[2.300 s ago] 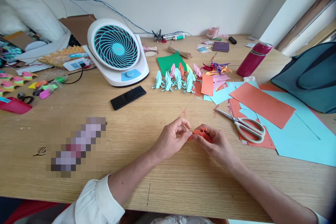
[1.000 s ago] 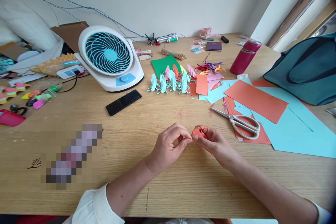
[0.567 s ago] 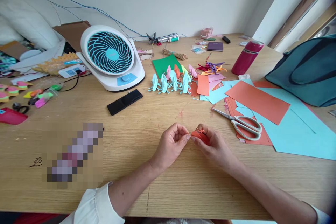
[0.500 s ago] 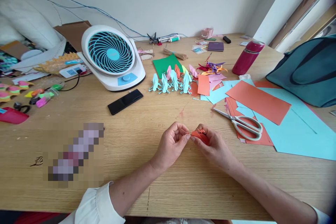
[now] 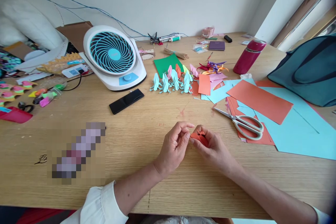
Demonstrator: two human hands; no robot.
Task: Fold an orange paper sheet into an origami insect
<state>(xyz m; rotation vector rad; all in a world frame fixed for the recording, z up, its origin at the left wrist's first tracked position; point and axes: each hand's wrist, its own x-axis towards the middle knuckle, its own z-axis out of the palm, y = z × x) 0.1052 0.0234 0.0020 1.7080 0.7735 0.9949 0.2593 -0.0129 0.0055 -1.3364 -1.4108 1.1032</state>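
Note:
A small folded orange paper figure [image 5: 198,137] is held just above the wooden table, low in the middle of the view. My right hand [image 5: 214,148] is closed around it, thumb in front and fingers behind, hiding part of its shape. My left hand [image 5: 175,143] meets the figure's left tip, thumb and bent fingers pinched together there, while the index finger reaches out over it. Whatever thin end lies between those left fingertips is mostly covered. Beyond my hands stand several finished-looking folded paper figures [image 5: 174,79], light blue in front, with pink, orange and yellow behind.
White-handled scissors [image 5: 248,126] lie right of my hands on orange and light blue paper sheets [image 5: 301,126]. A black phone [image 5: 126,101] and a fan [image 5: 115,59] are at the left. A magenta bottle [image 5: 249,57] and teal bag [image 5: 304,70] stand at the right.
My left index finger has lifted and stretched out to the right over the paper figure. The left hand has tilted more upright. The right hand keeps its hold.

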